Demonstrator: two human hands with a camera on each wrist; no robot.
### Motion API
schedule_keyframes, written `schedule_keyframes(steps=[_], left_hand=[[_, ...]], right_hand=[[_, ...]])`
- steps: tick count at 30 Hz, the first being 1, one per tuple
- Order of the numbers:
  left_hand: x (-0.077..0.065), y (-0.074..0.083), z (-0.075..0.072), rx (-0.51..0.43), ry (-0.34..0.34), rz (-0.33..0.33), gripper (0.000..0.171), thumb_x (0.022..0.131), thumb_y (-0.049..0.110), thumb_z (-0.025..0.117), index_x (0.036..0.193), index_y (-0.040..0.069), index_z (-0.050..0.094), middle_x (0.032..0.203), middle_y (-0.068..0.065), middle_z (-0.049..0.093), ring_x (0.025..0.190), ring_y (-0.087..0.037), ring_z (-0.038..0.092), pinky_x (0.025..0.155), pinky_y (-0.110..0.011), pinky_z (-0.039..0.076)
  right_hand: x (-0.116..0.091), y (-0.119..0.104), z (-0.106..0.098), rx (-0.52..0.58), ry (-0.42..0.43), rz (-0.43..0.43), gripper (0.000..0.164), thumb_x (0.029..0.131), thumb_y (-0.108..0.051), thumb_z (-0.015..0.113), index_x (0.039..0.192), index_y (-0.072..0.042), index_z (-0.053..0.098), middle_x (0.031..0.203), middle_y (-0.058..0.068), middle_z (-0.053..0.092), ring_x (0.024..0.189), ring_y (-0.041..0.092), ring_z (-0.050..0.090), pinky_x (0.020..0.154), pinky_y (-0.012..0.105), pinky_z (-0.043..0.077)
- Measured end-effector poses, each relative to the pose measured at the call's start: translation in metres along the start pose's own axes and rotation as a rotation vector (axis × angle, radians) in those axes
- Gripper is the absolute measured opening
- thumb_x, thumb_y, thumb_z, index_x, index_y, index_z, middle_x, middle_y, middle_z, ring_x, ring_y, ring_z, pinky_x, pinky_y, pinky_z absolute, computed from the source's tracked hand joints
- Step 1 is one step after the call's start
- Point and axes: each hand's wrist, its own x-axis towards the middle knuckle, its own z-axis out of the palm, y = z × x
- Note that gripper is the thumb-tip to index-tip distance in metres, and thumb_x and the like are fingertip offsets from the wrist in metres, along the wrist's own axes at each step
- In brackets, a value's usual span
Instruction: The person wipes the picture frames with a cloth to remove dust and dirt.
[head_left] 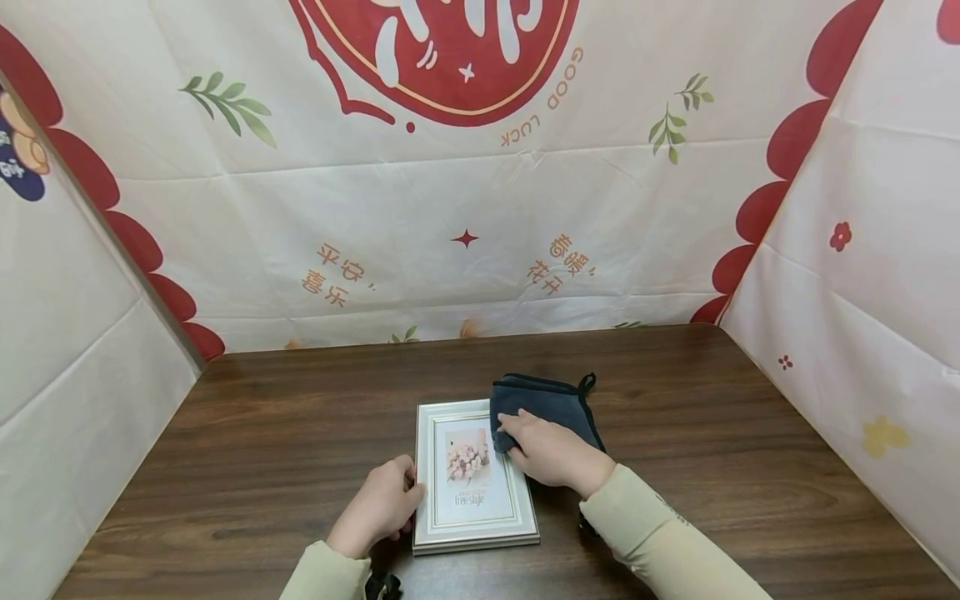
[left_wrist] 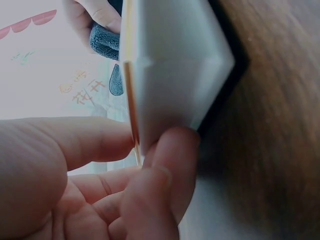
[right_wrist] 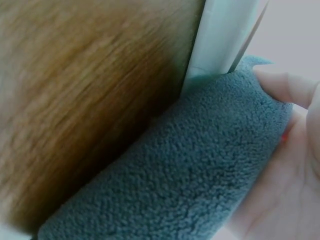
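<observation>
A white picture frame (head_left: 477,533) lies face up on the dark wooden table, with a flower print behind its pane. My left hand (head_left: 381,504) grips its left edge; in the left wrist view the thumb (left_wrist: 105,142) is on the face side and the fingers curl against the side wall. My right hand (head_left: 551,450) holds a folded dark grey-blue towel (head_left: 547,407) over the frame's upper right part. In the right wrist view the towel (right_wrist: 165,165) hangs past the frame's side (right_wrist: 220,40), with the thumb pressed on it.
The brown wooden table (head_left: 300,417) extends around the frame on all sides. White printed cloth (head_left: 450,200) walls it in at the back and both sides. A black hanging loop (head_left: 587,383) sticks out from the towel's far corner.
</observation>
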Motion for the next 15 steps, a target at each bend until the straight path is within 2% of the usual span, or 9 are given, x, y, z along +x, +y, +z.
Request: schedule_keyframes(steps=[15], left_hand=[[0.0002,-0.0011,0.0002,-0.034,-0.007,0.030,0.008,0.084,0.008,0.051,0.081,0.004,0.045,0.052,-0.004,0.051,0.034,-0.012,0.047,0.029,-0.026,0.038]], right_hand=[[0.0046,0.0034,0.0000,0.015,0.007,-0.021,0.046,0.090,-0.022,0.048,0.133,-0.006,0.040,0.136,0.012,0.042,0.130,0.029,0.032,0.102,0.043,0.033]])
